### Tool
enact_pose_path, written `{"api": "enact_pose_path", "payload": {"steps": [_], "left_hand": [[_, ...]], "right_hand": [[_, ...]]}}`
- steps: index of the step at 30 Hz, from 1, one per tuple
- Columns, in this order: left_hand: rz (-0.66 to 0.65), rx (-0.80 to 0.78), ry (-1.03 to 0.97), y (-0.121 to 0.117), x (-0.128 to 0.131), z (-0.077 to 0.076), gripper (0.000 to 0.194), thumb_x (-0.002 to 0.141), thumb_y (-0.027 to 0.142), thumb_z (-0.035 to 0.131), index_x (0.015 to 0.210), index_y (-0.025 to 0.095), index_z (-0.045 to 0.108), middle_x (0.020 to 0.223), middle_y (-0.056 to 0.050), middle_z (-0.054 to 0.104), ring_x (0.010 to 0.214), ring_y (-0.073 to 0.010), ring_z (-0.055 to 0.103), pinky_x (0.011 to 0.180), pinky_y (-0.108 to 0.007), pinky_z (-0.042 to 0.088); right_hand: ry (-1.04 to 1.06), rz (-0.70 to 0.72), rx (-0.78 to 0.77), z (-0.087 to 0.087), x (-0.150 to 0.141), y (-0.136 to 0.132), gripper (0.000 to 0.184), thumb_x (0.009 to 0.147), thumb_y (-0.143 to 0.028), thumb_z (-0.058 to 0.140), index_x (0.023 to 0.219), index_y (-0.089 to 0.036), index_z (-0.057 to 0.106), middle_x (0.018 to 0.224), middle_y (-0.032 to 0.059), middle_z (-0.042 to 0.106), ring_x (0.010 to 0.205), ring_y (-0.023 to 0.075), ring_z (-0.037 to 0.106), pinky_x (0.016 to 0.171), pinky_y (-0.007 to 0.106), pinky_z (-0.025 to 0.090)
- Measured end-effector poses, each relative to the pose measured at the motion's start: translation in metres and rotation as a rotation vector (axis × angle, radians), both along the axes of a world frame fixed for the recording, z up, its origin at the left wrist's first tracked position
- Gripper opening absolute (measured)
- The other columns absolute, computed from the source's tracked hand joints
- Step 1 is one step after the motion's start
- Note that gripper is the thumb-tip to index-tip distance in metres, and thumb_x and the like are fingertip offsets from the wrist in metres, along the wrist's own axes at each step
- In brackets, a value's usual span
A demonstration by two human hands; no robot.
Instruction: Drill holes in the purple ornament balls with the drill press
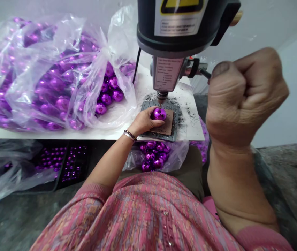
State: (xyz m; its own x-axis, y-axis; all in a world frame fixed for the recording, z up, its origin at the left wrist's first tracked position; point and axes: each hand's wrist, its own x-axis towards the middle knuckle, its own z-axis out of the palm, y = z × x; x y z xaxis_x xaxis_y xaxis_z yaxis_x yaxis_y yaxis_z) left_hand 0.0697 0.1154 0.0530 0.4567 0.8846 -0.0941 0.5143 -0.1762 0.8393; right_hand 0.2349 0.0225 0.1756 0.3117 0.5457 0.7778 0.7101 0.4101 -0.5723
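While the left hand (pixel 146 120) grips a faceted purple ball (pixel 158 114) beneath the drill press (pixel 165 66), the right hand (pixel 242 94) clenches its lever (pixel 205 73).

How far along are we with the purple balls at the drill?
Dark shavings around the base suggest some drilling is done. The left hand holds one ball under the bit; the right hand is on the handle. Perhaps this ball is left; whether the bagged balls are drilled, I cannot tell.

Narrow gap between bag (pixel 46 83) and drill press (pixel 173 45), crossed by cord (pixel 137 65)
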Motion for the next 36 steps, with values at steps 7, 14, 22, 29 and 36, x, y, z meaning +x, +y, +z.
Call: {"api": "enact_pose_path", "payload": {"steps": [7,14,22,29,36], "left_hand": [[-0.004,0.003,-0.022,-0.001,0.001,-0.002,0.058,0.073,0.029,0.087,0.128,0.015,0.074,0.116,-0.005,0.081,0.107,-0.0241,0.072,0.102,-0.035,0.054],[0.017,0.005,-0.041,-0.005,0.002,-0.002,0.060,0.074,0.026,0.087,0.131,0.014,0.073,0.119,-0.006,0.080,0.109,-0.0248,0.071,0.102,-0.034,0.053],[0.018,0.012,-0.054,-0.007,0.003,-0.003,0.049,0.077,0.024,0.085,0.124,0.015,0.075,0.113,-0.003,0.080,0.107,-0.0233,0.071,0.099,-0.032,0.054],[0.048,0.008,-0.038,-0.009,0.004,-0.003,0.052,0.077,0.023,0.087,0.128,0.017,0.075,0.119,-0.003,0.081,0.115,-0.0237,0.072,0.106,-0.032,0.053],[0.076,0.007,-0.033,-0.012,0.006,-0.005,0.061,0.079,0.022,0.088,0.137,0.016,0.071,0.129,-0.007,0.080,0.120,-0.0255,0.072,0.110,-0.035,0.052]], "right_hand": [[-0.120,-0.062,0.108,-0.026,0.005,-0.001,0.055,0.105,-0.054,0.040,0.077,-0.009,0.057,0.073,0.0018,0.051,0.070,-0.0030,0.041,0.070,0.015,0.035],[-0.106,-0.105,0.124,-0.038,0.003,0.001,0.058,0.105,-0.060,0.038,0.077,-0.012,0.054,0.072,0.0033,0.047,0.071,0.0000,0.041,0.069,0.020,0.031],[-0.172,-0.165,0.188,-0.059,0.007,0.004,0.046,0.106,-0.050,0.040,0.085,-0.012,0.056,0.077,0.0025,0.051,0.077,-0.0007,0.047,0.074,0.019,0.033],[-0.237,-0.149,0.298,-0.079,0.007,0.011,0.034,0.106,-0.033,0.042,0.085,-0.010,0.055,0.077,0.0027,0.053,0.079,-0.0012,0.048,0.078,0.018,0.035],[-0.128,-0.099,0.352,-0.067,0.002,0.016,0.048,0.106,-0.046,0.043,0.080,-0.006,0.050,0.072,0.0003,0.050,0.073,-0.0036,0.044,0.072,0.011,0.036]]}}
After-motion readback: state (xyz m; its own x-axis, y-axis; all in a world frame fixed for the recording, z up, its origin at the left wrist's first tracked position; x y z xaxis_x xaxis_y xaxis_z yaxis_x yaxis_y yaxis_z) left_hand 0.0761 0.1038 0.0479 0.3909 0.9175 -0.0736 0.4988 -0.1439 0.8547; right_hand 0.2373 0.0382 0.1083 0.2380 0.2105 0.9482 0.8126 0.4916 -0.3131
